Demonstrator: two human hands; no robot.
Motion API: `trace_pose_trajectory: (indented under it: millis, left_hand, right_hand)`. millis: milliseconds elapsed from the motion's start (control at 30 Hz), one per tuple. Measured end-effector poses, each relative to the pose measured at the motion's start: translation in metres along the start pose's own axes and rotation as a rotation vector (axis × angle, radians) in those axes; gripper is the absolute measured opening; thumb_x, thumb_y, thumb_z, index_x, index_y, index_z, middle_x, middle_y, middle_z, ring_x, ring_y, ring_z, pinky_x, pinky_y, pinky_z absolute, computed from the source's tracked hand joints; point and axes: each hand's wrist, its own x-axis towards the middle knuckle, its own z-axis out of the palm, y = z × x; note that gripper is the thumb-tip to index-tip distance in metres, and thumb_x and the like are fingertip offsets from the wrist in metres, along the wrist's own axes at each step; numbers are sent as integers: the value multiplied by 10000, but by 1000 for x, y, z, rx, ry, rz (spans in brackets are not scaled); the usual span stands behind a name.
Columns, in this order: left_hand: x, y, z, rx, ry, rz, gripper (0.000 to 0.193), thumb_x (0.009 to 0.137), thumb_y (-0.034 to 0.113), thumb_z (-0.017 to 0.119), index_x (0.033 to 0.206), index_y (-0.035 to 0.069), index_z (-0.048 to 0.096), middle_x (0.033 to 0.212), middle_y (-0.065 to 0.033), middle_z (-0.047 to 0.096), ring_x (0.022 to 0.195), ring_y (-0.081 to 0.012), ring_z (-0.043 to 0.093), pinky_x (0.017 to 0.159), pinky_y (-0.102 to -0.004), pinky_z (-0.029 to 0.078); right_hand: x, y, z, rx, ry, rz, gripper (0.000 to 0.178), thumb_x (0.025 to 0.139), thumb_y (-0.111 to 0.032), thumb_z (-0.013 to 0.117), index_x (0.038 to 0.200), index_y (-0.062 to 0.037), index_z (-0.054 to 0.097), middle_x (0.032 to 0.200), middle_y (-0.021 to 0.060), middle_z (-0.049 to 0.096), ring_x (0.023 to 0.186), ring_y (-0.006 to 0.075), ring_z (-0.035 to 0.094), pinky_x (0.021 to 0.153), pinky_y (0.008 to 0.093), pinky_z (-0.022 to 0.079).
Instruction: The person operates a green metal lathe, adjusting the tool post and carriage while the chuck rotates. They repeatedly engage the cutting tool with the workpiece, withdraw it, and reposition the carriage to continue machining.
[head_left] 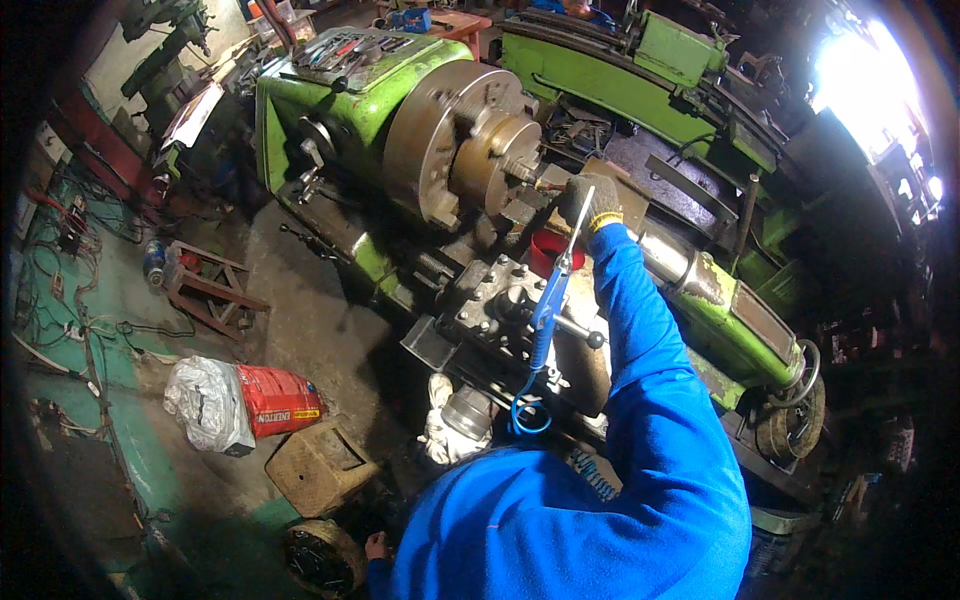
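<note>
My right hand [594, 200], in a grey knit glove with a yellow cuff, reaches over the lathe. Its fingers are closed around something thin that points at the workpiece [520, 168] in the chuck [432, 140]; what it is stays hidden. Beside that forearm a blue air blow gun [548, 305] with a long silver nozzle stands upright by the tool post [495, 300], its blue coiled hose dangling below. A red container [549, 250] sits just behind the tool post. Low in the view, my left hand [377, 547] shows only partly, next to a round bucket of dark bits [325, 558].
The lathe's green tailstock [735, 320] with its handwheel lies to the right. A metal cylinder [467, 412] rests by a white cloth [437, 425]. On the floor at left are a red-and-silver bag [275, 400], a wooden box [318, 468], a small stand [215, 290] and cables.
</note>
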Motion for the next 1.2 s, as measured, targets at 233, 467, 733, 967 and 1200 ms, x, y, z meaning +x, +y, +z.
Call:
trace_pose_trajectory:
  millis: [233, 467, 733, 967, 1200]
  left_hand:
    - [6, 0, -6, 255, 85, 326, 314, 986, 328, 708, 1205, 104, 688, 971, -99, 709, 767, -267, 662, 624, -484, 548]
    - [-7, -3, -12, -18, -65, -43, 363, 980, 345, 734, 1221, 81, 671, 1020, -105, 698, 767, -259, 652, 644, -452, 557]
    - [-11, -1, -16, -78, -53, -41, 412, 984, 386, 732, 1262, 93, 648, 1078, -98, 690, 775, -265, 647, 636, -480, 548]
    - [-12, 25, -15, 30, -77, -70, 415, 978, 374, 727, 1260, 77, 661, 1086, -112, 706, 844, -264, 667, 677, -470, 565]
    - [1, 8, -22, 101, -2, 123, 407, 969, 380, 738, 1185, 37, 701, 1105, -117, 724, 885, -268, 692, 677, -475, 597]
  right_hand:
    - [-1, 37, 37, -49, 92, 158, 231, 787, -294, 772, 902, -96, 803, 899, 162, 759, 858, 365, 732, 759, 473, 576]
    - [6, -1, 15, 189, 30, 199, 319, 895, -277, 570, 981, -65, 792, 1077, 219, 740, 1046, 422, 692, 936, 508, 542]
    - [8, 5, 35, 204, 128, 303, 320, 874, -300, 573, 943, -75, 790, 1049, 206, 745, 1035, 416, 694, 917, 511, 549]
    - [5, 2, 33, 137, 106, 296, 276, 869, -285, 629, 960, -102, 815, 1000, 162, 772, 968, 369, 741, 871, 469, 584]
    - [-9, -11, -2, 0, -113, 221, 266, 855, -272, 640, 908, -89, 826, 989, 177, 778, 929, 389, 749, 849, 454, 591]
